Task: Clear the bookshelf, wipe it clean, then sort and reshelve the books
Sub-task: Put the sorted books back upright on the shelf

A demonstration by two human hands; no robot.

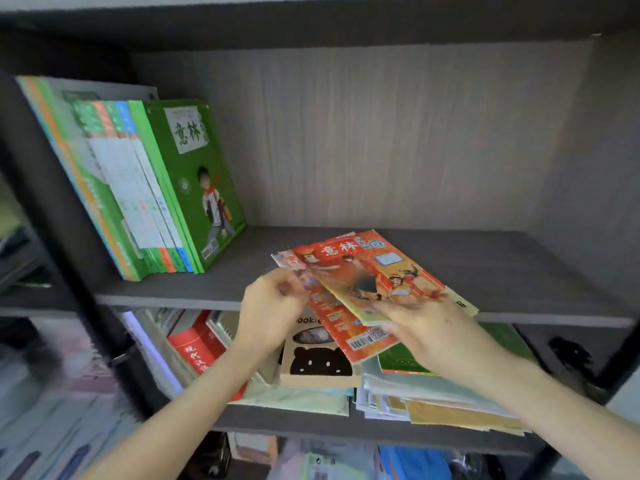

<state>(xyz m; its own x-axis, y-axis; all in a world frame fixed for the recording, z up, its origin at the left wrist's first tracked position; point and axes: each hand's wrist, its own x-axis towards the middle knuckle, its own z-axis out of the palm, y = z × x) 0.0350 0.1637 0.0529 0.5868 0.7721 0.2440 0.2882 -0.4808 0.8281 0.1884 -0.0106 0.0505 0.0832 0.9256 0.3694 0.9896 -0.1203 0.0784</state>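
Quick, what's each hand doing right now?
Left hand: pinches the left edge of the red magazines.
Right hand: grips the same magazines at their near edge.

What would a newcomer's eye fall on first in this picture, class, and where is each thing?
The fanned red magazines stand out first, held by the left hand and the right hand over the front edge of the shelf. Next comes the row of green books, leaning at that shelf's left end. Below, a messy pile lies on the lower shelf.
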